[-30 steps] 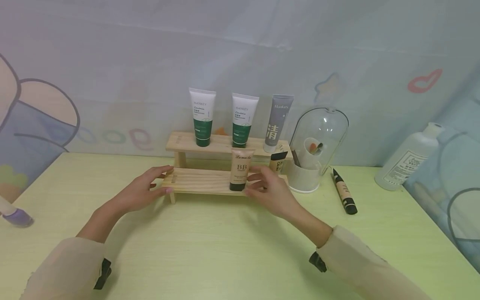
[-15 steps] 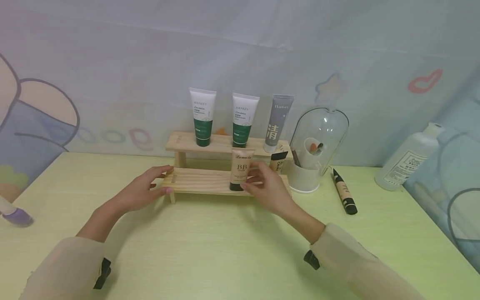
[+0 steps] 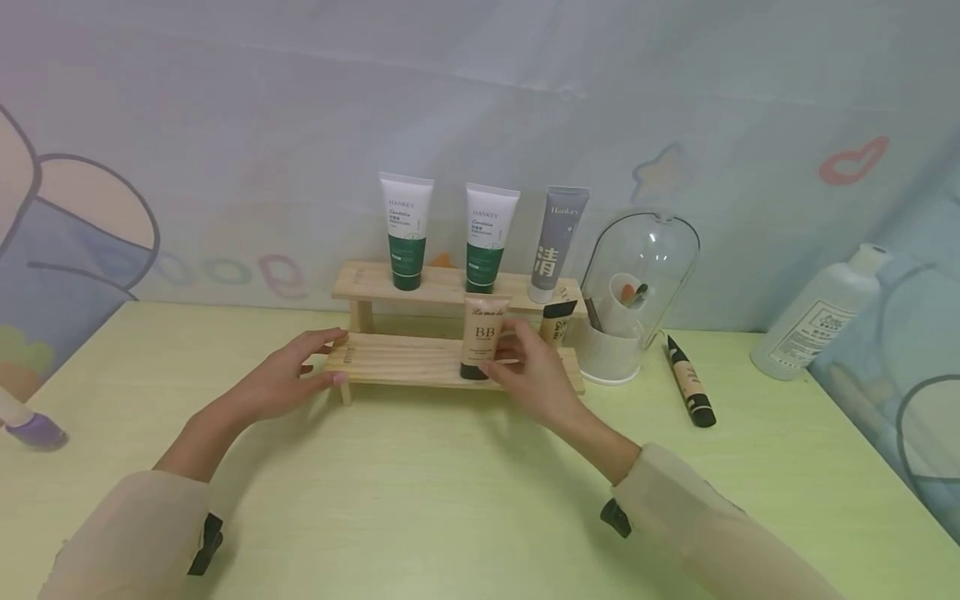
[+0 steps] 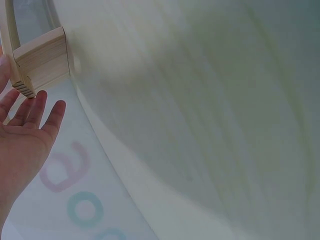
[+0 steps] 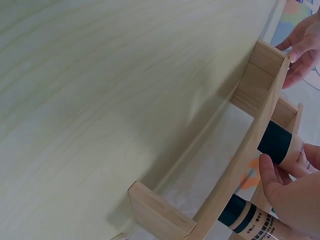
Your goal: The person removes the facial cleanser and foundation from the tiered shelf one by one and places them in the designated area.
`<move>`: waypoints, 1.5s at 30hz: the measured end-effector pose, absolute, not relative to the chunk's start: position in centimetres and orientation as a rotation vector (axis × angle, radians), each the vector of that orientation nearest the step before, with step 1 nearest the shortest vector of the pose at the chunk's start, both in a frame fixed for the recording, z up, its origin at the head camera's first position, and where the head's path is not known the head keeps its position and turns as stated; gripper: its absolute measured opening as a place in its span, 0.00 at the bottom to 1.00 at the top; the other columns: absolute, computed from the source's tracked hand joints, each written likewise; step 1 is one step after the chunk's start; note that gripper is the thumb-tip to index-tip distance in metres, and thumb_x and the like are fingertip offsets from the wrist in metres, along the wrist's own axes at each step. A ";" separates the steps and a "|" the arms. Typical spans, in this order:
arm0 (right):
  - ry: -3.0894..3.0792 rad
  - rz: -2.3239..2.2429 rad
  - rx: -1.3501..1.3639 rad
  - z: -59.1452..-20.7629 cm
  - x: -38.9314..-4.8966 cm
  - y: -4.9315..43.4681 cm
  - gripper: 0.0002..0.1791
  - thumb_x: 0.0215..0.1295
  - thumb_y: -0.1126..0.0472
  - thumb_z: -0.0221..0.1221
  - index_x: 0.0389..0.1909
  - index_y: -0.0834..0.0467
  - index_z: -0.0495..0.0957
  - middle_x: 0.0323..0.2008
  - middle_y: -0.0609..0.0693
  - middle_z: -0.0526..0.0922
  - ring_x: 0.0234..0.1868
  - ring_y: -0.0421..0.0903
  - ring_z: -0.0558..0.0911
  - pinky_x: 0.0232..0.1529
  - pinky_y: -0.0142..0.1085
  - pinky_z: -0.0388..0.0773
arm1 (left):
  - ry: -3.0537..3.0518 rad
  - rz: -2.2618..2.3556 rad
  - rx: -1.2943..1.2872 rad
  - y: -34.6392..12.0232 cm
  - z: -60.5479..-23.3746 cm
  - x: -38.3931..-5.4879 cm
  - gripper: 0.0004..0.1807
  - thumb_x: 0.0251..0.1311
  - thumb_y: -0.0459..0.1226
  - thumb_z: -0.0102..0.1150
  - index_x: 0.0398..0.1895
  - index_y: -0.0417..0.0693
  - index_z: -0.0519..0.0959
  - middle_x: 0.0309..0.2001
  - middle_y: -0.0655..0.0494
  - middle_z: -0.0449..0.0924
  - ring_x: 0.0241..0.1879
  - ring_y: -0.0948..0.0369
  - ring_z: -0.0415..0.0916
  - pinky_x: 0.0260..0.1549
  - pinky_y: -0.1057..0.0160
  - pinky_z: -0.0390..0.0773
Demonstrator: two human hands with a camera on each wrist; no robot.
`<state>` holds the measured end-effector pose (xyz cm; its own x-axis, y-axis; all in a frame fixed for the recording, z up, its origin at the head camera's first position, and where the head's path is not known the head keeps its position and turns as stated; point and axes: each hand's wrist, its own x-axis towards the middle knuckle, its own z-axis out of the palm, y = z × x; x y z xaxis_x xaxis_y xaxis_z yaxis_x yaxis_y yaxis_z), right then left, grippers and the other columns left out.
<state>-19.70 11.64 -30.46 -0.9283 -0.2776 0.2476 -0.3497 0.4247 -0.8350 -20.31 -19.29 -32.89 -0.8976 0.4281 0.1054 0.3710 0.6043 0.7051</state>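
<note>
A beige BB cream tube stands cap-down on the lower shelf of the two-step wooden rack. My right hand pinches it from the right, thumb in front near the dark cap and fingers at its side. In the right wrist view the cap meets the shelf. Behind that hand, a black-and-beige tube stands on the same shelf, partly hidden. My left hand touches the left end of the lower shelf. Its fingers are extended in the left wrist view.
Two white-and-green tubes and a grey tube stand on the upper shelf. To the right are a clear-domed brush holder, a dark-tipped beige tube lying down, and a white bottle. A purple-tipped object lies far left.
My right hand has shifted slightly left, and its thumb has come onto the front of the BB cream tube. The tube and the left hand have stayed in place.
</note>
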 end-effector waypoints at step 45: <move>-2.743 1.419 0.736 -30.2 -17.5 17.9 0.23 0.57 0.72 0.60 0.54 0.65 0.67 0.46 0.59 0.76 0.43 0.51 0.77 0.45 0.41 0.77 | 2.738 1.194 0.699 -19.3 -32.8 -20.2 0.34 0.64 0.40 0.52 0.66 0.32 0.52 0.64 0.35 0.53 0.61 0.39 0.54 0.55 0.39 0.60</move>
